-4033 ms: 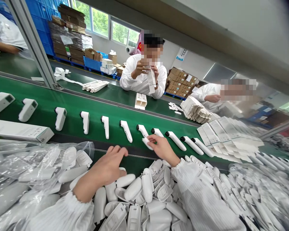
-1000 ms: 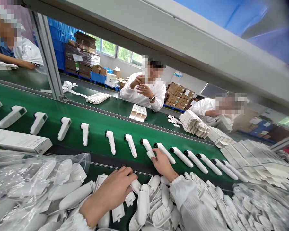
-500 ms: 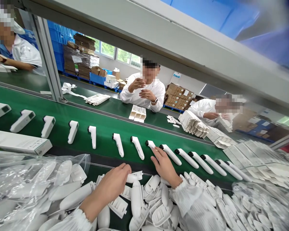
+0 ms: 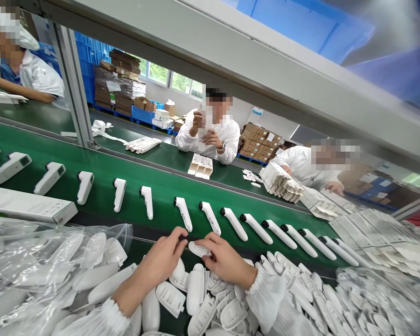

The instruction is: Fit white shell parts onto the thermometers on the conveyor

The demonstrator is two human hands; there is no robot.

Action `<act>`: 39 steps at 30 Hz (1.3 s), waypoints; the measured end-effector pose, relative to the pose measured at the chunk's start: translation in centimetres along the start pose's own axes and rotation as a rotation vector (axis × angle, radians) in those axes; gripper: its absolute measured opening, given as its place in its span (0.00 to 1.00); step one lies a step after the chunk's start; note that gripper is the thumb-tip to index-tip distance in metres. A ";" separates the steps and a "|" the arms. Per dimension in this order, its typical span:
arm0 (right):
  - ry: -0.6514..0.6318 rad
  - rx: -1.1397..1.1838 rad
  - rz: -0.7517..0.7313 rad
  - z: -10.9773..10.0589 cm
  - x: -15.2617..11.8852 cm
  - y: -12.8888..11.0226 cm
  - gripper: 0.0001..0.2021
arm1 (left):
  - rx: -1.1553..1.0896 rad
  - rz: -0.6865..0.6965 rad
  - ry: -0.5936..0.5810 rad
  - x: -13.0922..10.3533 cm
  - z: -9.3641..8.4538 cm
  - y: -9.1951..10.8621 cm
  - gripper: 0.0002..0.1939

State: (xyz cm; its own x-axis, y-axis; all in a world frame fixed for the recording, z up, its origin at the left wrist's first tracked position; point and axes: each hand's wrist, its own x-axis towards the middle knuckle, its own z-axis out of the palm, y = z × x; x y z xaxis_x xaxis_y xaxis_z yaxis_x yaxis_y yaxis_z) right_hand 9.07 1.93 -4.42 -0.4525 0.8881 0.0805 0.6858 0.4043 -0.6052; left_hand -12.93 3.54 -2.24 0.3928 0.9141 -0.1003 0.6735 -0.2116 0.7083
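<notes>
My right hand pinches a small white plastic cover between thumb and fingers, over the near edge of the green belt. Just left of it is my left hand, its thumb and index finger apart, with nothing visible between them. Beyond both hands a row of white thermometer-shaped devices with black tips lies on the belt; one device is close past my left fingertips. Loose white covers are heaped below my hands.
Clear plastic bags of covers lie at the left, beside a white box. Another bag sits at the right. Across the belt, a person sits behind open white cartons. A metal beam crosses overhead.
My right hand has moved left and down from the device row and now holds a cover. My left hand has risen slightly. The devices on the belt have shifted; the left ones moved left.
</notes>
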 end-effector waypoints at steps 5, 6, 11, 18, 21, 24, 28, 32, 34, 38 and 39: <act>0.097 0.730 0.220 -1.3 0.6 -3.0 0.13 | 0.065 0.192 -0.089 -0.3 0.9 0.5 0.17; 0.060 0.811 0.190 -1.6 0.7 -3.7 0.14 | 0.038 0.235 -0.076 -0.2 1.0 0.6 0.16; 0.117 0.682 0.101 -2.3 0.9 -4.5 0.15 | -0.131 0.309 -0.039 -0.2 1.3 1.3 0.18; -0.143 0.833 0.189 -4.5 0.0 -3.0 0.18 | -0.232 0.371 -0.224 -1.5 -0.2 2.7 0.19; -0.206 0.900 0.220 -4.6 -1.3 -3.3 0.19 | -0.265 0.390 -0.299 -2.3 -0.9 3.8 0.17; -0.299 1.051 0.268 -4.2 -2.5 -3.5 0.25 | -0.337 0.425 -0.373 -2.5 -0.7 4.6 0.18; -0.088 1.141 0.388 -4.5 -3.7 -1.8 0.23 | -0.430 0.245 -0.287 -1.9 0.7 4.7 0.17; 0.378 1.026 0.529 -6.2 -5.4 2.2 0.23 | -0.676 -0.138 -0.118 -0.9 1.6 3.7 0.21; 0.484 0.860 0.603 -7.1 -6.2 4.1 0.24 | -0.848 -0.224 -0.057 -0.5 1.4 3.3 0.20; 0.467 0.370 0.626 -8.1 -6.1 6.9 0.23 | -1.027 -0.244 -0.049 -0.3 0.6 3.2 0.11; 0.454 0.297 0.621 -8.2 -5.7 7.4 0.22 | -1.017 -0.229 -0.050 -0.3 0.4 3.2 0.10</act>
State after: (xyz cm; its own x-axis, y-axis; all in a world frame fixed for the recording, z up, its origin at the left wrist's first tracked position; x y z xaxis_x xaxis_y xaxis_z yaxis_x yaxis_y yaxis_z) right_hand 21.43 1.63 -2.86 0.2774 0.9586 -0.0636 0.5273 -0.2073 -0.8240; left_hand -10.67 2.45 -0.25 0.3637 0.8753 -0.3187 -0.1011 0.3772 0.9206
